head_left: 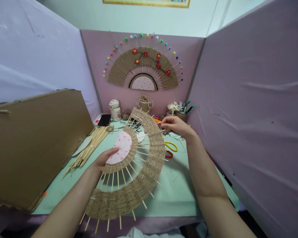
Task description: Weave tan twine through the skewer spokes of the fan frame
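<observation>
- Bare forearms (208,188) reach in from the lower edge, framing a half-round tan fan (160,145) of woven cord on pale wooden ribs, held tilted above a mint-green tablecloth (173,198).
- At the fan's hub, the left hand (101,162) grips a pink-dotted white half-disc (124,145), thumb on its face, remaining fingers hidden behind; the hold appears meant to steady the piece while leaving its outer edge free.
- Beside that edge, the right hand (176,125) is poised with thumb and fingertips drawn close together near a rib's tip. Whether they pinch anything cannot be told.
- Overhead, a larger brown woven fan (121,67) with red flowers and coloured pompoms hangs on a pink panel (96,53), perhaps placed at eye level for reference.
- Left of the fan, a bundle of pale wooden sticks (95,142) lies beside a tall brown cardboard sheet (39,145), seemingly kept within reach.
- At the back, a round brown pot (182,116) holds green-handled tools (187,105); just beside it, a container carries cream ruffled material (173,106). A lidded white bottle (115,110) hides its contents, near a tan twine spool (145,105).
</observation>
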Demonstrator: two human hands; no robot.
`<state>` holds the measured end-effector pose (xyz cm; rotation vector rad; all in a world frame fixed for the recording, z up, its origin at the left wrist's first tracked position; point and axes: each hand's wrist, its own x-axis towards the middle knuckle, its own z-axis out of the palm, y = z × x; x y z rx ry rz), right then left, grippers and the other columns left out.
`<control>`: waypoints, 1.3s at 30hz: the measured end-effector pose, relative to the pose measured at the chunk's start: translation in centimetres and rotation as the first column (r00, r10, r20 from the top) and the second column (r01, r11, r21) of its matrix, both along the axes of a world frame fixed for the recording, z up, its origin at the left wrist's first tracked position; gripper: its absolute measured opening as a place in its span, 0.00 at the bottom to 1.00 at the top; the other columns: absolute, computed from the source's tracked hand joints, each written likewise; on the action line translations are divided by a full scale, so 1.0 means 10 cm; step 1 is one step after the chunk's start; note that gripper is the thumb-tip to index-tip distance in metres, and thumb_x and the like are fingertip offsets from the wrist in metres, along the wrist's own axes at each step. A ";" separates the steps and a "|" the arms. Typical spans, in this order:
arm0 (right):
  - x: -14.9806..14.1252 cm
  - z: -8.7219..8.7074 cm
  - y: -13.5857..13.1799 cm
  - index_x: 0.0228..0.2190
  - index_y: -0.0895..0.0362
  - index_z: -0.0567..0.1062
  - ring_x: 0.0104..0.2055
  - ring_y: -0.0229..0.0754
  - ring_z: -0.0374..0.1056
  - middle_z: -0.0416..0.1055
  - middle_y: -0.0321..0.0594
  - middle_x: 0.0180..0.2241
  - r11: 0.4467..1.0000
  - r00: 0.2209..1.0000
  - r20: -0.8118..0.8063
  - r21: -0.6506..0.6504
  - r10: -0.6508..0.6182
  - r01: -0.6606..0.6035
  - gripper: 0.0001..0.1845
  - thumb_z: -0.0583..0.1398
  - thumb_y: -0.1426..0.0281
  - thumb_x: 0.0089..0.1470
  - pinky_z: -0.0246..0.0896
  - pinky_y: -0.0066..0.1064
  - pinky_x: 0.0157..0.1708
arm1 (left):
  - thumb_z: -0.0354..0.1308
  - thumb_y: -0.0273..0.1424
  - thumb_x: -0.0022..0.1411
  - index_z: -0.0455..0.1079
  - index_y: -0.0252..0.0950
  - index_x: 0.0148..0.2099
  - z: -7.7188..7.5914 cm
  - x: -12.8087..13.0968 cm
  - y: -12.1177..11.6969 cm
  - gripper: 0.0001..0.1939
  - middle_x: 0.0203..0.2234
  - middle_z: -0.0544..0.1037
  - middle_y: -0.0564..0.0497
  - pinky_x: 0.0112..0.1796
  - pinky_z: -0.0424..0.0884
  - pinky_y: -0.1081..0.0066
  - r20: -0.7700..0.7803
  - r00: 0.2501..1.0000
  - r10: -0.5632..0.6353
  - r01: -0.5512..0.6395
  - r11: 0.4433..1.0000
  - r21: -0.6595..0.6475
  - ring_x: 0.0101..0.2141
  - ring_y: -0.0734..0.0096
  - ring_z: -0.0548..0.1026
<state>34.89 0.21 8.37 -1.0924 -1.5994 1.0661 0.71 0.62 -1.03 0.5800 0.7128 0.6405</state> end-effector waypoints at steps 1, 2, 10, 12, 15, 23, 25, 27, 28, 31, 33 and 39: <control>0.02 0.00 0.00 0.24 0.60 0.73 0.16 0.28 0.52 0.62 0.31 0.16 1.000 0.999 0.029 0.021 -0.014 0.013 0.11 0.65 0.65 0.42 0.42 0.22 0.15 | 0.49 0.25 0.61 0.58 0.18 0.59 0.02 0.01 -0.01 0.25 0.30 0.81 0.37 0.38 0.73 0.64 -0.008 1.000 -0.007 0.007 1.000 0.003 0.31 0.58 0.80; 0.04 0.00 0.00 0.25 0.59 0.73 0.16 0.28 0.53 0.63 0.31 0.16 0.999 0.997 0.069 0.052 -0.020 0.016 0.11 0.64 0.64 0.44 0.42 0.22 0.15 | 0.49 0.25 0.61 0.59 0.19 0.58 0.03 0.02 -0.02 0.24 0.30 0.81 0.37 0.38 0.73 0.64 -0.013 1.000 -0.013 0.014 1.000 0.009 0.30 0.59 0.80; 0.07 -0.04 0.05 0.25 0.58 0.72 0.18 0.29 0.56 0.66 0.33 0.19 0.991 0.992 0.125 0.132 0.002 -0.019 0.10 0.64 0.64 0.44 0.48 0.23 0.17 | 0.54 0.23 0.58 0.70 0.22 0.48 0.05 0.05 -0.05 0.16 0.31 0.80 0.36 0.37 0.74 0.65 -0.050 0.997 -0.064 0.069 0.992 0.105 0.31 0.58 0.80; 0.09 -0.06 0.07 0.25 0.58 0.72 0.18 0.30 0.57 0.66 0.33 0.18 0.994 0.993 0.120 0.109 0.016 -0.029 0.11 0.64 0.64 0.45 0.49 0.23 0.17 | 0.55 0.23 0.57 0.71 0.23 0.46 0.03 0.05 -0.05 0.14 0.31 0.81 0.37 0.36 0.74 0.66 -0.049 0.996 -0.071 0.076 0.990 0.118 0.30 0.59 0.80; 0.13 -0.09 0.08 0.26 0.58 0.71 0.18 0.29 0.56 0.64 0.32 0.18 0.996 0.992 0.118 0.073 0.042 -0.051 0.12 0.63 0.62 0.46 0.47 0.23 0.17 | 0.56 0.23 0.56 0.72 0.24 0.45 0.01 0.05 -0.05 0.13 0.31 0.81 0.37 0.35 0.74 0.66 -0.062 0.995 -0.080 0.088 0.987 0.137 0.30 0.59 0.79; 0.15 -0.17 0.16 0.26 0.59 0.70 0.19 0.27 0.53 0.63 0.31 0.19 0.996 0.995 0.049 -0.029 0.086 -0.085 0.14 0.64 0.62 0.44 0.46 0.22 0.18 | 0.60 0.25 0.53 0.67 0.23 0.51 0.01 0.07 -0.07 0.22 0.33 0.80 0.38 0.36 0.74 0.67 -0.129 0.986 -0.107 0.124 0.983 0.132 0.31 0.60 0.79; 0.12 -0.21 0.20 0.26 0.59 0.69 0.19 0.27 0.53 0.64 0.31 0.21 0.995 0.996 -0.017 -0.050 0.090 -0.091 0.14 0.65 0.62 0.43 0.47 0.22 0.18 | 0.59 0.25 0.53 0.67 0.23 0.51 0.01 0.07 -0.07 0.22 0.32 0.81 0.38 0.37 0.73 0.67 -0.113 0.989 -0.097 0.112 0.985 0.131 0.31 0.60 0.79; 0.09 -0.27 0.24 0.25 0.59 0.69 0.18 0.27 0.52 0.64 0.31 0.21 0.993 0.987 -0.125 -0.059 0.099 -0.107 0.16 0.66 0.62 0.41 0.46 0.22 0.18 | 0.59 0.25 0.54 0.67 0.22 0.52 0.00 0.05 -0.06 0.22 0.32 0.81 0.39 0.38 0.73 0.66 -0.087 0.992 -0.092 0.101 0.988 0.117 0.31 0.60 0.79; 0.08 -0.30 0.26 0.25 0.59 0.69 0.18 0.26 0.51 0.63 0.31 0.20 0.990 0.976 -0.185 -0.061 0.111 -0.124 0.16 0.67 0.62 0.40 0.45 0.22 0.18 | 0.58 0.26 0.54 0.66 0.22 0.52 -0.01 0.04 -0.05 0.22 0.32 0.81 0.39 0.39 0.73 0.65 -0.073 0.993 -0.089 0.096 0.990 0.104 0.31 0.60 0.79; 0.06 -0.39 0.31 0.25 0.58 0.68 0.18 0.26 0.50 0.62 0.29 0.19 0.981 0.934 -0.320 -0.060 0.157 -0.185 0.19 0.68 0.61 0.36 0.43 0.21 0.18 | 0.56 0.27 0.56 0.66 0.21 0.52 -0.05 0.01 -0.02 0.22 0.31 0.81 0.38 0.40 0.72 0.64 -0.041 0.996 -0.074 0.076 0.996 0.051 0.32 0.60 0.79; 0.05 -0.43 0.33 0.26 0.58 0.68 0.19 0.27 0.51 0.63 0.30 0.20 0.980 0.921 -0.355 -0.059 0.159 -0.191 0.19 0.69 0.61 0.35 0.44 0.22 0.18 | 0.55 0.28 0.58 0.66 0.20 0.51 -0.08 -0.01 -0.01 0.21 0.31 0.81 0.38 0.41 0.72 0.63 -0.031 0.998 -0.063 0.064 0.998 0.019 0.33 0.59 0.79; -0.04 -0.38 0.31 0.24 0.59 0.68 0.18 0.26 0.48 0.59 0.27 0.18 0.992 0.951 -0.297 -0.068 0.082 -0.107 0.16 0.68 0.66 0.34 0.40 0.22 0.17 | 0.56 0.27 0.57 0.69 0.22 0.48 -0.10 -0.01 0.00 0.18 0.32 0.80 0.38 0.41 0.72 0.63 -0.022 0.998 -0.066 0.067 0.997 0.029 0.33 0.59 0.79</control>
